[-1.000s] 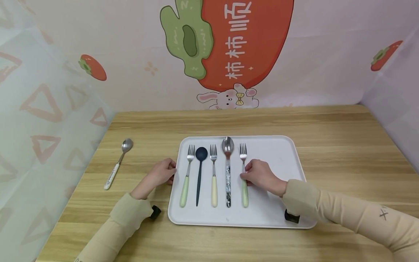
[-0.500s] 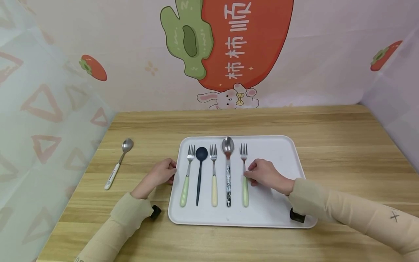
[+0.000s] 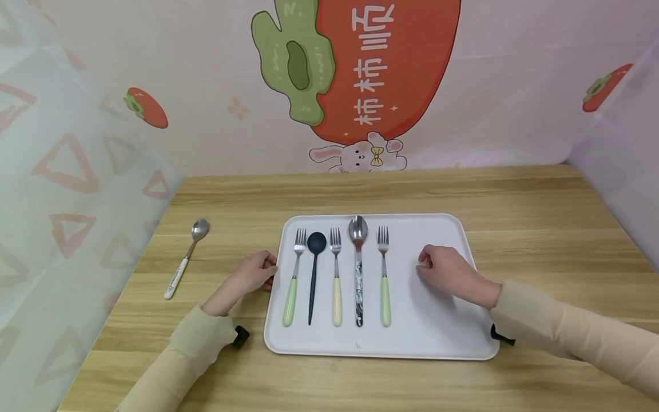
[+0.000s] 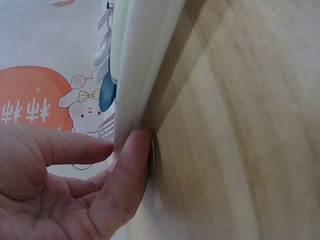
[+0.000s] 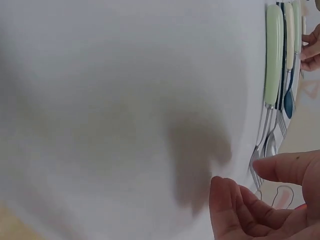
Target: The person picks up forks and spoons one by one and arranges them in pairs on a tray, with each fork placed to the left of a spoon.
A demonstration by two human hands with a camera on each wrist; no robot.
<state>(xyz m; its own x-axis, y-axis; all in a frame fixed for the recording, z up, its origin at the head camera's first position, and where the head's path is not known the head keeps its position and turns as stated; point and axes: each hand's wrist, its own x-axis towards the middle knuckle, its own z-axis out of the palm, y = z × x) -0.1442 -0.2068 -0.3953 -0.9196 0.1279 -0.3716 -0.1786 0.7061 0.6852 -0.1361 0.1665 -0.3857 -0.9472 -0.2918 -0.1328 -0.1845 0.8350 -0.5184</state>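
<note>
A white tray (image 3: pixel 437 337) bears a row of cutlery. From the left come a fork with a green handle (image 3: pixel 290 303), a dark blue spoon (image 3: pixel 316 243), a fork with a cream handle (image 3: pixel 337 300), a large spoon with a patterned handle (image 3: pixel 358 274) and another green-handled fork (image 3: pixel 385 300). My left hand (image 3: pixel 253 272) holds the tray's left edge, thumb at the rim and fingers against its outer underside in the left wrist view. Over the tray's right part hovers my right hand (image 3: pixel 453 274), fingers loosely bent with nothing between thumb and fingertips (image 5: pixel 220 192), right of the last fork.
A spoon with a white handle (image 3: pixel 177 277) lies on the wooden table (image 3: pixel 540 229) left of the tray. Printed cloth walls (image 3: pixel 206 114) stand behind the table and at both sides.
My right hand has let go of the rightmost green-handled fork and moved right, away from it. That fork shifted slightly rightward at first. My left hand stays at the tray's edge.
</note>
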